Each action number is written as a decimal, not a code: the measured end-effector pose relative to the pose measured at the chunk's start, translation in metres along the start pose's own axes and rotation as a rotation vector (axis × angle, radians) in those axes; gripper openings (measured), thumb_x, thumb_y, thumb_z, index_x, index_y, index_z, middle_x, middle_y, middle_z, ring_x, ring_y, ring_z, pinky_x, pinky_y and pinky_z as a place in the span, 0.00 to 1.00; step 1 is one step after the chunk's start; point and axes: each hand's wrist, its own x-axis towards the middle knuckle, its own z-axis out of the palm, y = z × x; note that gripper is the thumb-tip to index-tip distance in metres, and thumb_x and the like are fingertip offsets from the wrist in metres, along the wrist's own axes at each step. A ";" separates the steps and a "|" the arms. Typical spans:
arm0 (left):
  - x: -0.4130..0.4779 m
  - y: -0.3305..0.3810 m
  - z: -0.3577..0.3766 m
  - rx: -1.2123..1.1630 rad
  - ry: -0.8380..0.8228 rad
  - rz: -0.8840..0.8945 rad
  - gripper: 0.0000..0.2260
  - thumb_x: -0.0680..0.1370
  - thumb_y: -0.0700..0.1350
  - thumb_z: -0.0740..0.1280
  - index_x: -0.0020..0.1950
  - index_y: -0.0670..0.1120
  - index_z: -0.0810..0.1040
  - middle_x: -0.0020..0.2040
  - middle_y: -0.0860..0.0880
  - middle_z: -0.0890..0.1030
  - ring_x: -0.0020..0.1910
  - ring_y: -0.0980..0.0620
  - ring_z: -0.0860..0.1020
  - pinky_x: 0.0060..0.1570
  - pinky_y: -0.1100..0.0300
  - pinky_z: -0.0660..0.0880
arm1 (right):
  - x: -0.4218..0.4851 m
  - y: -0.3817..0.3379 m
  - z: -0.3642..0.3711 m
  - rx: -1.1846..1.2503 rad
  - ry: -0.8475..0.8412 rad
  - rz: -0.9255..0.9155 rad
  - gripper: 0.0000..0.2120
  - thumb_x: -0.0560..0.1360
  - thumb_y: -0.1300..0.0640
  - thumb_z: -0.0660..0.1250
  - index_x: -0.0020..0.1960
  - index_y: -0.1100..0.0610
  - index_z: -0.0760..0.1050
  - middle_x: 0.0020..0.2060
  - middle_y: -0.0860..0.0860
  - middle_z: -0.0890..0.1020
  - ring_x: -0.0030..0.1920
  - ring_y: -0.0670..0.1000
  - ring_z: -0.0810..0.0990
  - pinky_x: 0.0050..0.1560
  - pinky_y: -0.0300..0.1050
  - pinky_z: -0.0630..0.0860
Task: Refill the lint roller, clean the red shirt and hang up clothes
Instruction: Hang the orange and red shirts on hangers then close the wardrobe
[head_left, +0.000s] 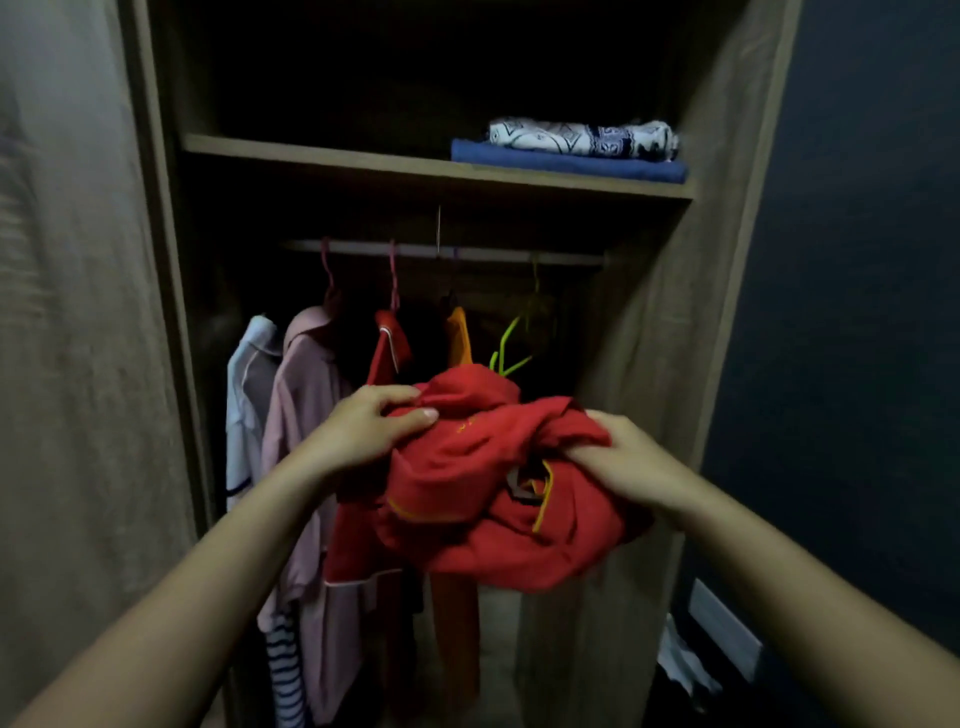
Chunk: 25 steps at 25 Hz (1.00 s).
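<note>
Head view: left hand (371, 426) and right hand (618, 460) both clutch the crumpled red cotton shirt (493, 483) below the wardrobe's metal rail (447, 252); hanging it remains, likely on the lime-green plastic hanger (511, 345).

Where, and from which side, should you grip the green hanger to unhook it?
Its neck, just under the hook, from the right: the hanger hangs bare there, an orange garment crowds its left, and the shirt hides its lower part.
</note>
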 end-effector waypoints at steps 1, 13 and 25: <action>0.000 -0.010 -0.001 0.064 0.054 -0.037 0.16 0.67 0.59 0.70 0.49 0.52 0.83 0.47 0.51 0.85 0.51 0.51 0.81 0.59 0.48 0.75 | -0.001 -0.003 -0.005 0.058 0.013 0.070 0.05 0.73 0.55 0.67 0.47 0.51 0.81 0.48 0.52 0.85 0.52 0.52 0.81 0.59 0.52 0.75; -0.068 0.035 0.068 -0.123 0.441 0.350 0.16 0.72 0.62 0.63 0.56 0.58 0.70 0.53 0.53 0.76 0.54 0.58 0.76 0.54 0.61 0.72 | 0.005 -0.034 -0.002 0.347 -0.028 0.297 0.16 0.74 0.44 0.59 0.43 0.55 0.79 0.37 0.53 0.84 0.41 0.54 0.82 0.47 0.43 0.75; -0.027 0.049 0.038 -0.110 0.378 0.295 0.09 0.66 0.44 0.65 0.44 0.54 0.75 0.37 0.60 0.80 0.36 0.65 0.75 0.39 0.67 0.72 | -0.005 -0.005 -0.021 0.331 -0.402 0.137 0.14 0.74 0.53 0.67 0.59 0.51 0.74 0.49 0.50 0.82 0.48 0.47 0.81 0.53 0.41 0.76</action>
